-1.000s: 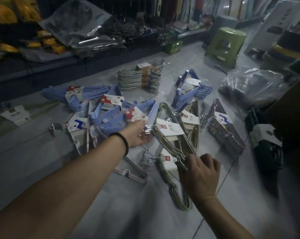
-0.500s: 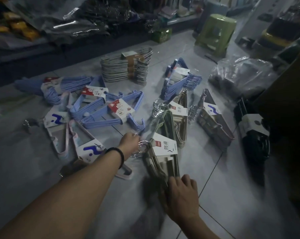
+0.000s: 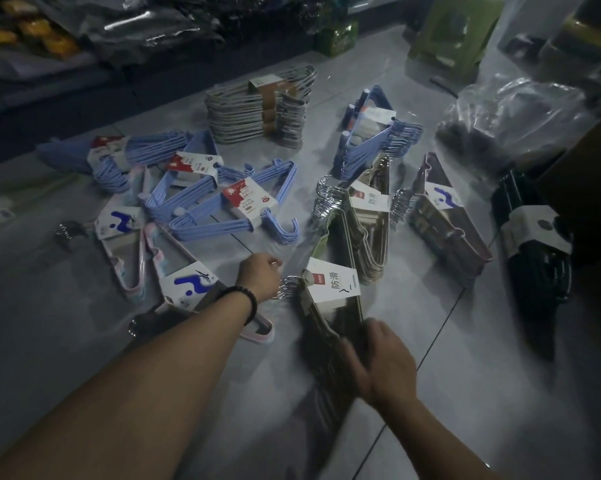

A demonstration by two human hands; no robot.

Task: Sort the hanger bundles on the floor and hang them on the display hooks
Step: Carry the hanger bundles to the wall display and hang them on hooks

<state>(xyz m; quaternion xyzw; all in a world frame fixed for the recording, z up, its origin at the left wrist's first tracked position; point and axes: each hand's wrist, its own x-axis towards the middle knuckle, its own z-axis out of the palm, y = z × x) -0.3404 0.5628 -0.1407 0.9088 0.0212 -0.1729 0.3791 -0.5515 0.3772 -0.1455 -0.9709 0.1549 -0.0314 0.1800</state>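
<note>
Several hanger bundles lie spread on the grey tiled floor. My left hand (image 3: pixel 262 277) grips the metal hooks of an olive-green bundle with a white label (image 3: pixel 330 299). My right hand (image 3: pixel 378 362) holds the lower end of that same bundle, fingers curled over it and blurred. Another olive bundle (image 3: pixel 365 216) lies just behind it. Blue bundles (image 3: pixel 223 202) sit to the left, a grey stack (image 3: pixel 257 109) at the back, pink ones (image 3: pixel 126 251) at left, a black bundle (image 3: pixel 534 251) at right.
A green plastic stool (image 3: pixel 455 32) stands at the back right. A clear plastic bag (image 3: pixel 510 116) lies near it. Low shelving with packaged goods (image 3: pixel 119 26) runs along the back. A dark box edge (image 3: pixel 590 161) borders the right side.
Both hands have drawn the olive-green bundle nearer to me and turned it. The view has tipped down and closer to the floor.
</note>
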